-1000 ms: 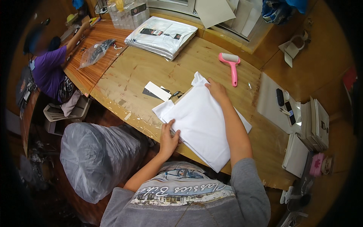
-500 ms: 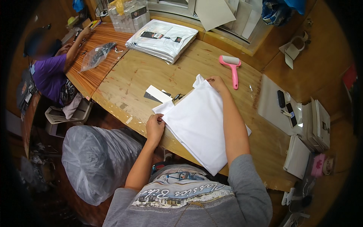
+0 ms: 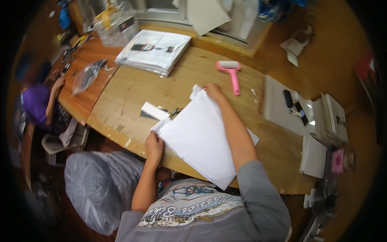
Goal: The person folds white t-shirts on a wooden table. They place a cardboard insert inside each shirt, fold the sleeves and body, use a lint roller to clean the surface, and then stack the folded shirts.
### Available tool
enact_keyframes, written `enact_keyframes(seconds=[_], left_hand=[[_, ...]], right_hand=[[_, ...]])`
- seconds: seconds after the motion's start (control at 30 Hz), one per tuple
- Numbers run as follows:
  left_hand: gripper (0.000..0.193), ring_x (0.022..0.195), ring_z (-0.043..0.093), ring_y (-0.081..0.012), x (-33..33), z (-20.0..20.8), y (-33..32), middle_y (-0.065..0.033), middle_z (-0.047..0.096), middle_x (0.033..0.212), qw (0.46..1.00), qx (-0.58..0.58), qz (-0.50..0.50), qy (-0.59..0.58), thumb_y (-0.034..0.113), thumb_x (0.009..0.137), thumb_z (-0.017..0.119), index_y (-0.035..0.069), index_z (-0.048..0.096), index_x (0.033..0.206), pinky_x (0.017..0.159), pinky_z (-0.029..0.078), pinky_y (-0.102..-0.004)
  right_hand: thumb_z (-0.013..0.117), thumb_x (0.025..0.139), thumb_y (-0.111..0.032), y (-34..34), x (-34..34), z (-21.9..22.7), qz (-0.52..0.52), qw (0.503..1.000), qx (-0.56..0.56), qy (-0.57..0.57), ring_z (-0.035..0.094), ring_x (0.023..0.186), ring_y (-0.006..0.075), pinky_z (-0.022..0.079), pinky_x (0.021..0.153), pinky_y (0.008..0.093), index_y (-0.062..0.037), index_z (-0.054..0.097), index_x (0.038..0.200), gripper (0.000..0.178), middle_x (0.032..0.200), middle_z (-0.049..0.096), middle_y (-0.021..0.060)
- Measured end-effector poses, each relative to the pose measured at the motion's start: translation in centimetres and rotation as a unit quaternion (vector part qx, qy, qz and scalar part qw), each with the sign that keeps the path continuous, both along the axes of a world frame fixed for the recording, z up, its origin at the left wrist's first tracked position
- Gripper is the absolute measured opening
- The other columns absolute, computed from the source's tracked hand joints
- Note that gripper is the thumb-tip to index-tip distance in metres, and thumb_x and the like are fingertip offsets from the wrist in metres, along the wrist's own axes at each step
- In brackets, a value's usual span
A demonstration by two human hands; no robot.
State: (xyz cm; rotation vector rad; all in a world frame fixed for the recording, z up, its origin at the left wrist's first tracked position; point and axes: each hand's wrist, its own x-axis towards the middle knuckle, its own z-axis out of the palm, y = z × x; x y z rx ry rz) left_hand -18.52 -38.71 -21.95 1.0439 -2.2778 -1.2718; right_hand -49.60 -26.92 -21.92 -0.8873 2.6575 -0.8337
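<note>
The left hand (image 3: 154, 146) pinches the near left corner of a white folded garment (image 3: 201, 139), fingers curled over the edge and thumb on top. The right hand (image 3: 213, 91) rests at the garment's far corner, fingers pressed together and bent down over the cloth, gripping that corner; the right forearm lies along the garment's right side. The garment lies flat on the wooden counter (image 3: 133, 97), set at a slant, with its near corner hanging past the counter's front edge toward the person's grey shirt.

Just left of the garment, a small white card (image 3: 155, 110) lies on the counter, with a dark scrap half tucked under it and a small dark tool, too small to tell, beside it. A pink lint roller (image 3: 231, 72) lies just beyond the right hand, handle toward the person. Farther back on the left sits a stack of packed white garments (image 3: 155, 51) in clear wrapping. A grey flat board (image 3: 278, 107) with small dark items on it lies at the right, well apart from the garment, and white boxes (image 3: 332, 119) stand past it.

Below the counter's front edge on the left, a large filled clear plastic bag (image 3: 94, 187) sits on the floor. At the far left another person in a purple top (image 3: 36, 107) sits at an adjoining counter, one hand raised to its edge, near a crumpled clear bag (image 3: 86, 76).
</note>
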Motion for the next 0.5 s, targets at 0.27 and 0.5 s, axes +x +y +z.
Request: enact_keyframes(seconds=[0.27, 0.5], left_hand=[[0.040, 0.071, 0.056, -0.0352, -0.4, 2.8, 1.8, -0.0185, 0.057, 0.072, 0.960, -0.215, 0.032, -0.179, 0.030, 0.070, 0.064, -0.003, 0.050, 0.087, 0.066, 0.043, -0.0403], [0.034, 0.067, 0.055, -0.0336, -2.0, 1.9, 1.0, -0.0168, 0.056, 0.070, 0.980, -0.176, 0.004, -0.095, 0.019, 0.063, 0.070, -0.001, 0.048, 0.079, 0.063, 0.042, -0.0393]], right_hand=[[0.076, 0.053, -0.027, 0.2, -1.1, 0.0, 0.052, 0.995, 0.085, 0.000, 0.058, 0.081, 0.0290, 0.046, 0.072, 0.0348, 0.0016, 0.061, 0.085, 0.046, 0.087, 0.059, 0.0203], [0.076, 0.053, -0.021, -0.8, -0.4, 0.2, 0.025, 0.995, 0.085, -0.049, 0.057, 0.086, 0.0311, 0.045, 0.075, 0.0355, 0.0002, 0.060, 0.089, 0.044, 0.093, 0.058, 0.0190]])
